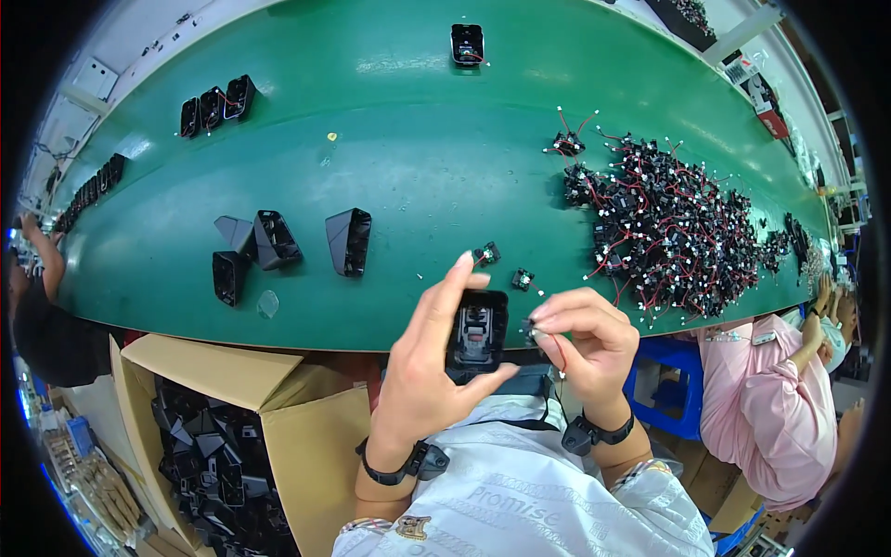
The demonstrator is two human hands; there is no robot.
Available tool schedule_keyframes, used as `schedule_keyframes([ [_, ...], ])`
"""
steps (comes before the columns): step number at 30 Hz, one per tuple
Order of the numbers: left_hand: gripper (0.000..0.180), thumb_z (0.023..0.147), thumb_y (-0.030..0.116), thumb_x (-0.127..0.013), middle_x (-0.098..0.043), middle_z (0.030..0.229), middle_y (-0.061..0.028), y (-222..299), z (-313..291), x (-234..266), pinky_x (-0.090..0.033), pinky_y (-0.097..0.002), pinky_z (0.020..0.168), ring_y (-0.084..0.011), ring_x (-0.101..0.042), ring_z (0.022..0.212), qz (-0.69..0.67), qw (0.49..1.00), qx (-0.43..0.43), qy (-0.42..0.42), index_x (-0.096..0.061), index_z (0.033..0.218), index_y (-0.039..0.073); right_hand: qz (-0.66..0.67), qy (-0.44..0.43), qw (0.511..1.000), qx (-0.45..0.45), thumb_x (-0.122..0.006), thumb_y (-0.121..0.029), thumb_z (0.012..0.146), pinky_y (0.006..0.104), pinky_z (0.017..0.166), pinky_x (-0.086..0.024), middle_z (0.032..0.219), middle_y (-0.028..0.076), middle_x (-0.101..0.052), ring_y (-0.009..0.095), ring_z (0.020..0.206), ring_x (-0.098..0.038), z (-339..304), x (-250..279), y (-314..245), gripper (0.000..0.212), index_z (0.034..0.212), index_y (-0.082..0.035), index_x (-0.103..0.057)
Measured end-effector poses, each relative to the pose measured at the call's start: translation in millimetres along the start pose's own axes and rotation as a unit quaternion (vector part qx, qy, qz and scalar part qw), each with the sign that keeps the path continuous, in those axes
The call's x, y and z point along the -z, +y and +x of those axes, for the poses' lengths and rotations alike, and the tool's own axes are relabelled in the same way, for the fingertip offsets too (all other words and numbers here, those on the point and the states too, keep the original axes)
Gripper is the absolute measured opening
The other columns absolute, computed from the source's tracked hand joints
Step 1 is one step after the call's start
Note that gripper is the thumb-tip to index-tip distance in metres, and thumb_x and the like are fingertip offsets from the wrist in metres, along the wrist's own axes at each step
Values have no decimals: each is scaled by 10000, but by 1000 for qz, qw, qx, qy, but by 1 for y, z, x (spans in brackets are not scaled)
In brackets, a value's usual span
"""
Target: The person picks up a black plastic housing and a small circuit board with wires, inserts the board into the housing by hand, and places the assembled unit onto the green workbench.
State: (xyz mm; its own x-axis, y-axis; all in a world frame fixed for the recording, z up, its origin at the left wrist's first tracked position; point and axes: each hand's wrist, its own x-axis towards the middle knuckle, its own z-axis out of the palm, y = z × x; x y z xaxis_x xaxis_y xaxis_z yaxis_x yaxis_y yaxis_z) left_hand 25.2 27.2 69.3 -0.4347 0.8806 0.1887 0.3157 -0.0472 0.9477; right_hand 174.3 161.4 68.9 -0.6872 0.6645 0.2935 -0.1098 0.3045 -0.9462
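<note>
My left hand (432, 348) grips a black plastic housing (480, 327) by its sides, fingers along one edge and thumb below, with the hollow inside facing up. Just right of it, my right hand (585, 343) pinches a small black part with a red wire (533, 329); the fingertips cover much of it. The two held pieces are close together but apart. On the green table beyond my hands lie two loose small black wired parts, one (486, 253) by my left fingertips and another (523, 278) a little to the right.
A large heap of small black parts with red wires (677, 227) covers the table's right side. Several empty-looking housings (349, 243) lie to the left, with more in rows farther off. An open cardboard box (316, 455) of black housings stands at lower left. Other people sit at both sides.
</note>
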Motion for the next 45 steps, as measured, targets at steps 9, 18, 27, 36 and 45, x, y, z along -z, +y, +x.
schedule_keyframes([
  [9, 913, 634, 156, -942, -648, 1229, -217, 0, -1, -12, -571, -421, 906, -368, -678, 1067, 88, 990, -62, 92, -493, 1399, -64, -164, -77, 969, 170, -841, 33, 668, 273, 651, -495, 938, 12, -782, 169, 715, -630, 8, -1, -19, 264, 873, -110, -758],
  [18, 834, 625, 304, -940, -699, 1111, -170, 4, 1, -4, -566, -384, 820, -329, -686, 1002, 198, 967, -135, 88, -605, 1305, -44, -194, -97, 964, 155, -858, -11, 672, 267, 602, -425, 871, -38, -781, 143, 655, -551, 12, -3, -25, 221, 814, -134, -742],
  [27, 878, 609, 323, -944, -683, 1113, -164, -7, 2, -9, -570, -427, 853, -335, -679, 977, 134, 980, -124, 74, -598, 1345, -11, -225, -147, 952, 146, -813, 35, 569, 304, 598, -489, 796, -17, -689, 188, 683, -579, 18, 4, -44, 307, 841, -85, -735],
  [36, 859, 610, 239, -946, -660, 1096, -154, -8, 6, -6, -567, -418, 820, -341, -671, 956, 138, 976, -160, 44, -600, 1359, 0, -208, -208, 945, 139, -850, 14, 628, 275, 603, -492, 837, -30, -761, 171, 676, -584, 23, 4, -42, 257, 791, -113, -698],
  [45, 966, 553, 286, -991, -686, 1152, -164, -16, 7, -13, -571, -390, 874, -296, -690, 1024, -12, 992, -121, 43, -577, 1378, -2, -116, -140, 976, 118, -862, 23, 718, 272, 606, -405, 856, 18, -780, 154, 680, -516, 16, -2, -28, 345, 737, -134, -555],
])
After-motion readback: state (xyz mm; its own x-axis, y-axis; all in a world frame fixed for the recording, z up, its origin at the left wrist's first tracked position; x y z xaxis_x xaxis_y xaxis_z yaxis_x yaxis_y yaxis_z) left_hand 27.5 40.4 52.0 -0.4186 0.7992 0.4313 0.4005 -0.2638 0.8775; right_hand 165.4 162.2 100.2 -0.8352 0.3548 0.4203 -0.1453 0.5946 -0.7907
